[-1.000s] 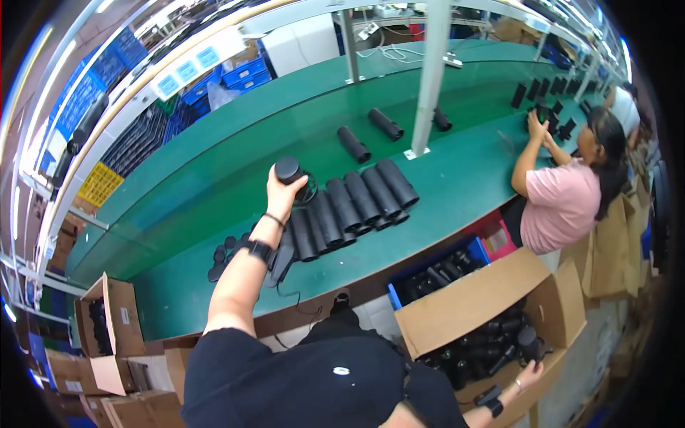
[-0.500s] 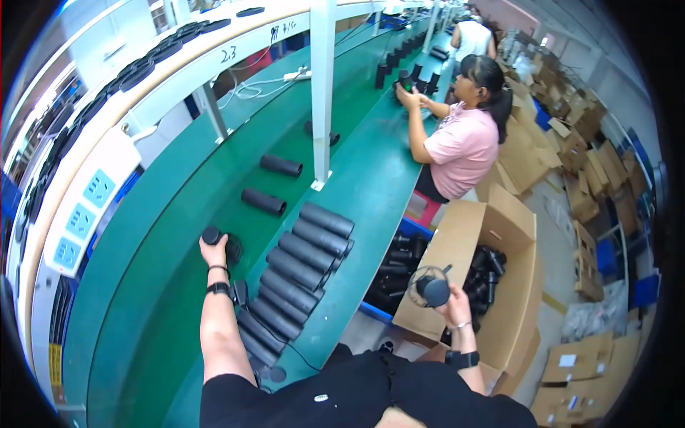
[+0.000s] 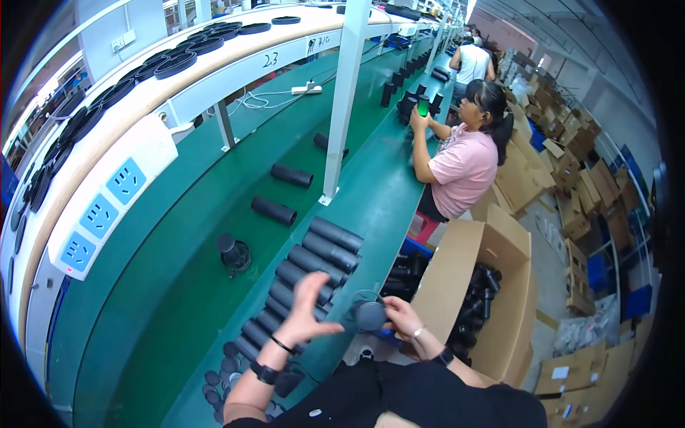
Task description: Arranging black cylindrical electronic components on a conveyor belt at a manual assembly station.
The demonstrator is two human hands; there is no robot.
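Note:
My right hand (image 3: pixel 405 318) holds a dark cup-like part (image 3: pixel 370 317) with a round grey face and a clear rim. My left hand (image 3: pixel 305 314) hovers over a row of black tubes (image 3: pixel 322 255) on the green bench, its fingers spread and nothing between them. Left of that row, a similar dark part with a clear plastic rim (image 3: pixel 234 254) stands alone on the green belt. Two black tubes (image 3: pixel 274 210) lie farther along the belt, and another shows partly behind the white post. Below my left forearm several round dark discs (image 3: pixel 212 378) are heaped.
An open cardboard box (image 3: pixel 442 296) of black parts stands at my right, beside a blue bin (image 3: pixel 417 246). A white post (image 3: pixel 342 121) rises from the bench. A co-worker in pink (image 3: pixel 467 160) sits beyond. Black rings (image 3: pixel 175 64) line the upper shelf near a socket strip (image 3: pixel 100 214).
My left hand has let go of the dark part on the belt and moved right, over the tubes. My right hand has brought its part leftward from beside the box to the bench edge.

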